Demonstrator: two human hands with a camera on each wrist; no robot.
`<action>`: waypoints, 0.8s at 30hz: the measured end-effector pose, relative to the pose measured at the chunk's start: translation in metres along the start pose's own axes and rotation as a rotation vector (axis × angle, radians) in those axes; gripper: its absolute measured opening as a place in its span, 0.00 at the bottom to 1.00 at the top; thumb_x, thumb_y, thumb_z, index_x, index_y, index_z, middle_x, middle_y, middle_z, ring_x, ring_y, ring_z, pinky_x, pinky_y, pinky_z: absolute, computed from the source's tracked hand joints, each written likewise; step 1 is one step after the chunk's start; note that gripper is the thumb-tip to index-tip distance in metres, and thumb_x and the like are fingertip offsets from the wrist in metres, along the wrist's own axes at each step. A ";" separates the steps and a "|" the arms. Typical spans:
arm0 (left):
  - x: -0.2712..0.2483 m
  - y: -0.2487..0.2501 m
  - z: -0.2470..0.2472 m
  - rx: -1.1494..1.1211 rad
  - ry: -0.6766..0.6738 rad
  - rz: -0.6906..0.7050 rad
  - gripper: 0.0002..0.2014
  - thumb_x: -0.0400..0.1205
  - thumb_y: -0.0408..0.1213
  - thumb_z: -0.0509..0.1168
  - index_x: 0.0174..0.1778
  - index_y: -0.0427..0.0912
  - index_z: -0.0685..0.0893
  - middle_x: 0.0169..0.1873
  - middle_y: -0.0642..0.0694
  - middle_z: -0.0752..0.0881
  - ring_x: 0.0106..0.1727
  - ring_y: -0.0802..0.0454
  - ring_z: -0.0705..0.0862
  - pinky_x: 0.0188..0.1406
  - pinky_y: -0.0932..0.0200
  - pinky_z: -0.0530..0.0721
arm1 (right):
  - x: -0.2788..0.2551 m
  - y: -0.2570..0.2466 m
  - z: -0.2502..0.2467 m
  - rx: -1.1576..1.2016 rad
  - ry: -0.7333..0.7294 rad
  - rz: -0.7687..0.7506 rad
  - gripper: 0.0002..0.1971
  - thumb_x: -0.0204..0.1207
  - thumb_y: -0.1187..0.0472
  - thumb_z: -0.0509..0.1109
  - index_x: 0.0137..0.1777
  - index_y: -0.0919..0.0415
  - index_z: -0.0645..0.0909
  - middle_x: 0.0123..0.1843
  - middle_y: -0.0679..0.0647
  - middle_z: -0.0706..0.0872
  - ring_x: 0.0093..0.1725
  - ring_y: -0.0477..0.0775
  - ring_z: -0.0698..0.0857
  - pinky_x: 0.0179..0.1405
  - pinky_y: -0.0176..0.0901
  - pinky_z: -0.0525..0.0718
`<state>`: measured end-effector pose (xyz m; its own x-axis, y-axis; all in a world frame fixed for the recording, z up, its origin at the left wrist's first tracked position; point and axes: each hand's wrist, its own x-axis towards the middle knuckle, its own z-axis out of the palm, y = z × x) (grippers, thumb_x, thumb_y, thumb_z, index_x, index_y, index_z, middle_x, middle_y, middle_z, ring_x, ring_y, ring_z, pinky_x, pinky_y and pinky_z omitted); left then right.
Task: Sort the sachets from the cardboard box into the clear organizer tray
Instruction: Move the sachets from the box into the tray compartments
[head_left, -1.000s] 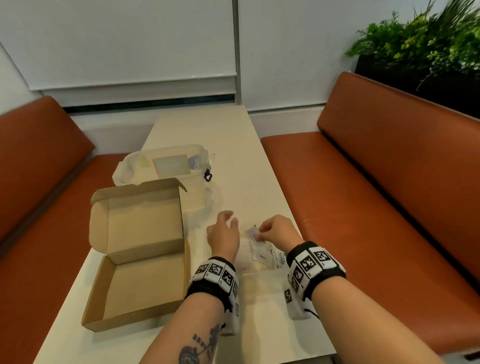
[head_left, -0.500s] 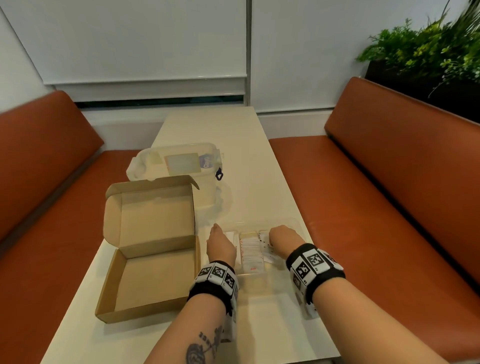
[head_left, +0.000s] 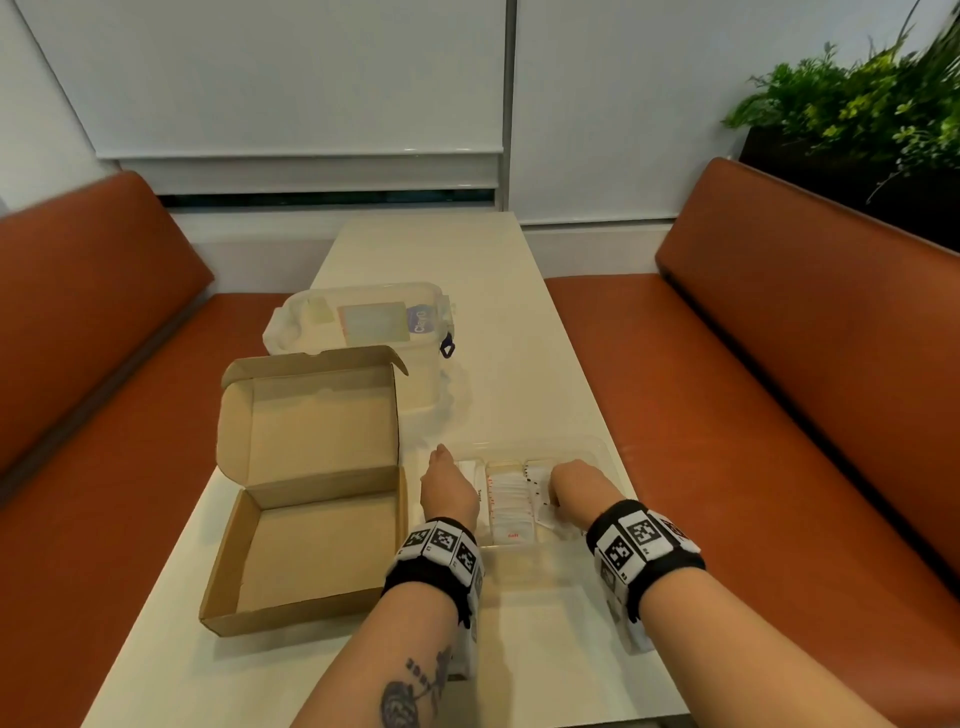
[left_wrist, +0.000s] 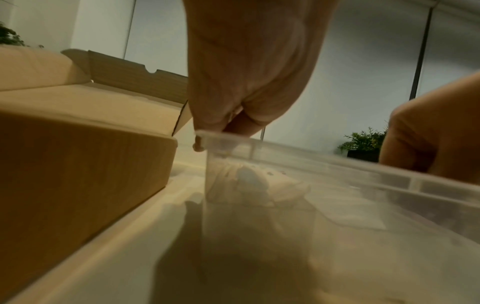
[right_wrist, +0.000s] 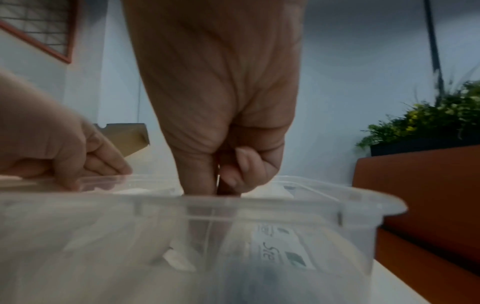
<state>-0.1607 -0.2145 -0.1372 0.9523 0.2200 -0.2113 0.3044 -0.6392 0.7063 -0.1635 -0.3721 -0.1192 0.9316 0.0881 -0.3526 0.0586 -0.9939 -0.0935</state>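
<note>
The clear organizer tray (head_left: 595, 451) lies on the table right of the open cardboard box (head_left: 311, 499), whose inside shows no sachets. Rows of white sachets (head_left: 511, 512) fill the tray's compartments. My left hand (head_left: 441, 465) is at the tray's left wall; in the left wrist view the thumb is outside the rim (left_wrist: 337, 164) and the fingers inside, pinching the wall. My right hand (head_left: 563, 486) reaches down into the right compartment. In the right wrist view its thumb and fingers (right_wrist: 223, 176) pinch a thin sachet edge. A printed sachet (right_wrist: 280, 246) shows through the tray wall.
A clear lidded container (head_left: 374, 322) stands behind the box. Orange benches (head_left: 779, 415) run along both sides of the narrow table (head_left: 467, 260). A potted plant (head_left: 857, 104) sits at the back right. The tray lies close to the table's right edge.
A second ago my right hand held a sachet above the tray and my left hand hovered open. Both have come down: the right into the right compartment, the left onto the tray's left wall.
</note>
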 end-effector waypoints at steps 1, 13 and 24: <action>0.000 0.000 0.000 -0.001 0.001 -0.003 0.33 0.81 0.17 0.50 0.83 0.35 0.54 0.82 0.40 0.61 0.80 0.41 0.65 0.76 0.51 0.67 | 0.000 -0.001 0.001 -0.005 0.008 -0.006 0.12 0.77 0.73 0.59 0.35 0.62 0.77 0.35 0.55 0.80 0.43 0.59 0.81 0.41 0.41 0.75; -0.001 0.001 -0.001 0.000 0.005 -0.013 0.32 0.81 0.18 0.49 0.83 0.36 0.55 0.81 0.39 0.63 0.79 0.40 0.67 0.76 0.51 0.68 | 0.003 0.011 0.007 0.094 0.089 -0.159 0.14 0.70 0.73 0.64 0.31 0.53 0.74 0.47 0.56 0.88 0.43 0.53 0.82 0.41 0.35 0.75; -0.002 0.000 -0.001 0.023 -0.005 -0.004 0.32 0.81 0.18 0.49 0.83 0.36 0.54 0.82 0.40 0.62 0.79 0.40 0.65 0.76 0.50 0.68 | 0.014 0.022 0.012 0.117 0.094 -0.197 0.17 0.73 0.76 0.61 0.49 0.58 0.87 0.50 0.54 0.88 0.49 0.54 0.86 0.49 0.36 0.80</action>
<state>-0.1625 -0.2141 -0.1359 0.9512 0.2186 -0.2177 0.3084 -0.6551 0.6897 -0.1537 -0.3917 -0.1372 0.9358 0.2677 -0.2293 0.2060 -0.9432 -0.2608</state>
